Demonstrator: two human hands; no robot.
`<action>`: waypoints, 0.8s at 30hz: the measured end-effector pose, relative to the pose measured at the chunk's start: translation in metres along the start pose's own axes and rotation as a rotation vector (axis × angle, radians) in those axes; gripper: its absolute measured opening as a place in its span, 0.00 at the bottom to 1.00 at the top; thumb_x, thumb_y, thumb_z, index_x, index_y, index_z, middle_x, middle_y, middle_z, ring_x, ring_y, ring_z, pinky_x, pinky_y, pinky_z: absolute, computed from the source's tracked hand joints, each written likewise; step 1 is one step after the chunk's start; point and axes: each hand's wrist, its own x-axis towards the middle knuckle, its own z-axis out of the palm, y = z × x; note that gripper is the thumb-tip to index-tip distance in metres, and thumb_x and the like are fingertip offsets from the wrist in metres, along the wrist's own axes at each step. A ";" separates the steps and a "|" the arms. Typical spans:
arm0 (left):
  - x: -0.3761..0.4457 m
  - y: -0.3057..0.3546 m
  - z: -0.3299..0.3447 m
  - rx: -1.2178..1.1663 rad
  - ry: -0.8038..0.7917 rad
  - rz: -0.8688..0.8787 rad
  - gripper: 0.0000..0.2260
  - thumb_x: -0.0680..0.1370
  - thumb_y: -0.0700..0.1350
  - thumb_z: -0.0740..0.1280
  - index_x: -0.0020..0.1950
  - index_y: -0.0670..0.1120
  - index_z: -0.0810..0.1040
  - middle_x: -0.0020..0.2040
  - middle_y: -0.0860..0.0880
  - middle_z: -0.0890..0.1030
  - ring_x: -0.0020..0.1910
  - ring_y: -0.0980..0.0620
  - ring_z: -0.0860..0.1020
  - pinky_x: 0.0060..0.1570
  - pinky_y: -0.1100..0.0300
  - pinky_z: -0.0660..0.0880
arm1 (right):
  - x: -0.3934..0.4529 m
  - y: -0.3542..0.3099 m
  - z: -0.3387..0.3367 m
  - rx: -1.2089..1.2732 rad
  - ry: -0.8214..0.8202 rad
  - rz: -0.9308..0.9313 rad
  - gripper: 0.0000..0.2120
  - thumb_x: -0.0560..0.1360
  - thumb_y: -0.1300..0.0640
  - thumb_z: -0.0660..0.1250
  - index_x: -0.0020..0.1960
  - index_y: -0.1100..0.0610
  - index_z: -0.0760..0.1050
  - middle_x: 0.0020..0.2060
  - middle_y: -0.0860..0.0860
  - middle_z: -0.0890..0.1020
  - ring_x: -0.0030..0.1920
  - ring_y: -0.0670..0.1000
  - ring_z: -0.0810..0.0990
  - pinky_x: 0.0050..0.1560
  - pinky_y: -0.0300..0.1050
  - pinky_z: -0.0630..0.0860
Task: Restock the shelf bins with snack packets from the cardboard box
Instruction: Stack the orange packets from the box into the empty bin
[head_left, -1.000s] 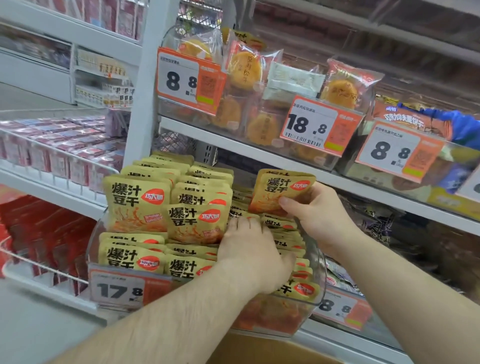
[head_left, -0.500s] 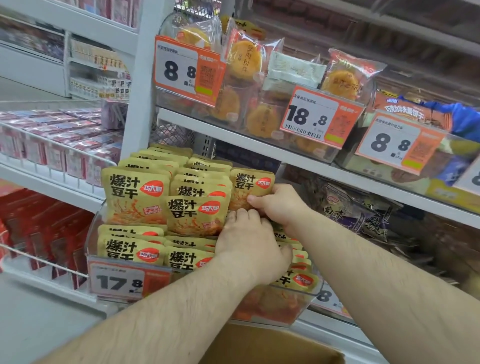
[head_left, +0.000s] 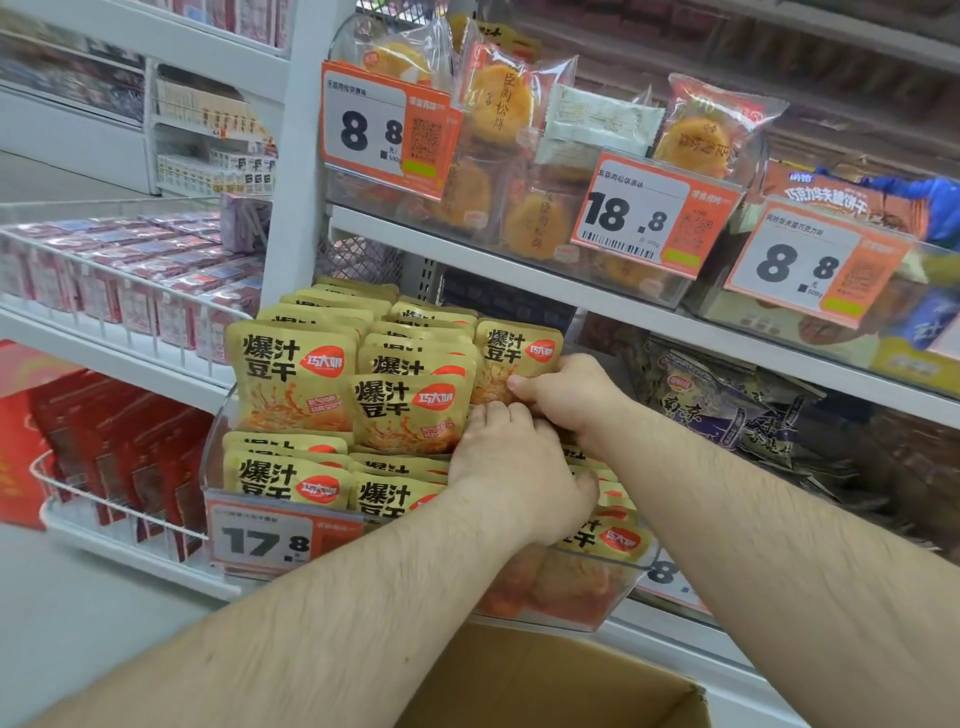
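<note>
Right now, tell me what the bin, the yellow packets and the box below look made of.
Bin: clear glossy plastic, contents visible through it. Yellow packets: likely plastic film, soft sheen. Cardboard box: plain brown matte cardboard.

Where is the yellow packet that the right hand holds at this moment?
In the head view, the yellow packet stands centre, pinched by the right hand at the right end of the rows in the clear bin.

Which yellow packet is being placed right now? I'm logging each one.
The upright yellow packet at the right end of the back rows: the right hand pinches its lower edge; no other is gripped.
</note>
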 end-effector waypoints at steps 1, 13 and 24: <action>0.000 0.000 -0.001 -0.001 -0.010 0.000 0.34 0.80 0.63 0.51 0.77 0.40 0.60 0.75 0.37 0.62 0.75 0.37 0.57 0.77 0.43 0.50 | -0.001 -0.001 0.000 -0.003 0.002 0.007 0.06 0.72 0.56 0.75 0.49 0.55 0.82 0.44 0.51 0.86 0.47 0.53 0.84 0.56 0.54 0.80; -0.118 -0.049 0.000 -0.146 0.285 0.354 0.09 0.75 0.51 0.63 0.50 0.50 0.80 0.45 0.54 0.80 0.48 0.51 0.76 0.48 0.57 0.75 | -0.117 0.009 0.007 -0.222 0.523 -0.692 0.06 0.71 0.60 0.67 0.48 0.55 0.77 0.41 0.48 0.77 0.41 0.48 0.75 0.45 0.43 0.72; -0.156 -0.127 0.080 -0.468 -0.580 -0.284 0.07 0.77 0.44 0.66 0.52 0.45 0.80 0.47 0.43 0.84 0.39 0.49 0.78 0.43 0.55 0.79 | -0.194 0.242 0.238 -0.483 -0.582 0.398 0.12 0.72 0.54 0.69 0.53 0.59 0.77 0.48 0.54 0.82 0.49 0.55 0.82 0.42 0.41 0.73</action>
